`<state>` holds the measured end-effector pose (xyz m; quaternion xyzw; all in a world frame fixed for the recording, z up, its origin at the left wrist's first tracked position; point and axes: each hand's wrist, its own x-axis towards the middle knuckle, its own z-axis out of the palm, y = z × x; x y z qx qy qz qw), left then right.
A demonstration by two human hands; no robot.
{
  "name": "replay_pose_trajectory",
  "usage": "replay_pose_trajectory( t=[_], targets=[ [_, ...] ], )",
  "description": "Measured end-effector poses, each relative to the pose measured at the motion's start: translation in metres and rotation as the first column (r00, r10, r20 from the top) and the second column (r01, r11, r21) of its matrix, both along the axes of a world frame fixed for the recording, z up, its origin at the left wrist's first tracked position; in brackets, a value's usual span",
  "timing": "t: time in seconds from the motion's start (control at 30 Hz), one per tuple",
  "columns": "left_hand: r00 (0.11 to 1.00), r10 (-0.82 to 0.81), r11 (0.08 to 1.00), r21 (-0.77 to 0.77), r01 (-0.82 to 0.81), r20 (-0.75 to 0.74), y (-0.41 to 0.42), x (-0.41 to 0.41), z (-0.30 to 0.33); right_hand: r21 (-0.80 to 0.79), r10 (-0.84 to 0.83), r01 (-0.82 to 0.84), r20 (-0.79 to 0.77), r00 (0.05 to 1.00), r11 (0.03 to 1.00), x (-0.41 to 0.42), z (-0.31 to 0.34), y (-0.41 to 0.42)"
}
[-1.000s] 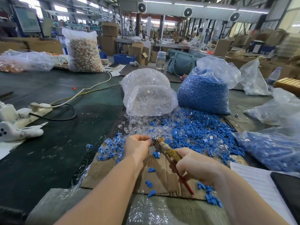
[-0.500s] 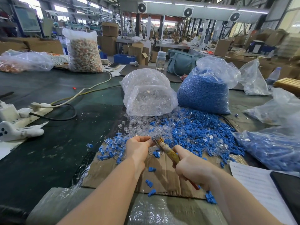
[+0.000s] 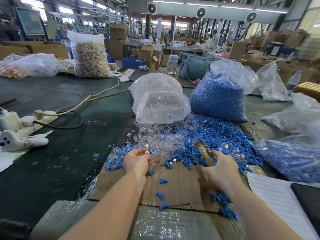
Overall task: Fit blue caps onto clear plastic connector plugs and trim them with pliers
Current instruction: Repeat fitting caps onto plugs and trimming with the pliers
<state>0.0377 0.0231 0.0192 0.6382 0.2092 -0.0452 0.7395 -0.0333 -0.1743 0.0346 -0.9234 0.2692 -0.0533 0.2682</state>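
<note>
the left hand (image 3: 137, 161) pinched a small clear plastic plug (image 3: 147, 152) at its fingertips. the right hand (image 3: 220, 168) gripped yellow-handled pliers (image 3: 204, 152), long axis pointing away, apart to the plug's right.

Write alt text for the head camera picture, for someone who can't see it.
A person's right hand grips pliers while the left hand pinches a small clear plug, over a cardboard sheet strewn with blue caps. Behind stand a bag of clear plugs and a bag of blue caps.
</note>
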Motion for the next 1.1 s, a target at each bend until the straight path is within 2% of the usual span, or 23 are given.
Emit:
replay_pose_trajectory(
  t=[0.13, 0.23, 0.3, 0.47, 0.6, 0.73, 0.83, 0.93, 1.1],
  targets=[
    [0.999, -0.046, 0.998, 0.053, 0.045, 0.013, 0.003, 0.001, -0.004, -0.235, -0.080, 0.059, -0.079, 0.994, 0.970, -0.003, -0.009, -0.020],
    [0.990, -0.132, 0.985, 0.123, 0.125, 0.054, 0.002, -0.002, -0.005, -0.320, -0.089, 0.054, -0.095, 0.992, 0.946, -0.005, -0.017, -0.031],
    [0.978, -0.176, 0.962, 0.232, 0.146, 0.114, -0.001, -0.006, -0.007, -0.362, -0.076, 0.037, -0.094, 0.993, 0.931, -0.005, -0.020, -0.033],
    [0.876, -0.352, 0.798, 0.595, 0.096, 0.330, -0.012, -0.024, -0.023, -0.466, -0.041, -0.008, -0.096, 0.994, 0.885, -0.003, -0.025, -0.033],
    [0.769, -0.490, 0.675, 0.737, 0.038, 0.410, -0.019, -0.035, -0.036, -0.515, -0.054, -0.027, -0.142, 0.988, 0.857, -0.001, -0.027, -0.033],
    [0.689, -0.598, 0.567, 0.824, 0.003, 0.410, -0.021, -0.039, -0.043, -0.549, -0.099, -0.015, -0.178, 0.979, 0.836, 0.001, -0.026, -0.027],
    [0.658, -0.643, 0.515, 0.857, -0.008, 0.392, -0.023, -0.041, -0.047, -0.629, 0.030, -0.063, -0.064, 0.998, 0.775, 0.004, -0.027, -0.014],
    [0.643, -0.656, 0.492, 0.870, -0.030, 0.394, -0.022, -0.041, -0.050, -0.626, 0.205, -0.161, -0.002, 0.979, 0.763, 0.008, -0.033, 0.000],
    [0.660, -0.643, 0.487, 0.873, -0.040, 0.389, -0.021, -0.041, -0.052, -0.564, 0.243, -0.243, -0.077, 0.967, 0.789, 0.017, -0.044, 0.008]
  ],
)
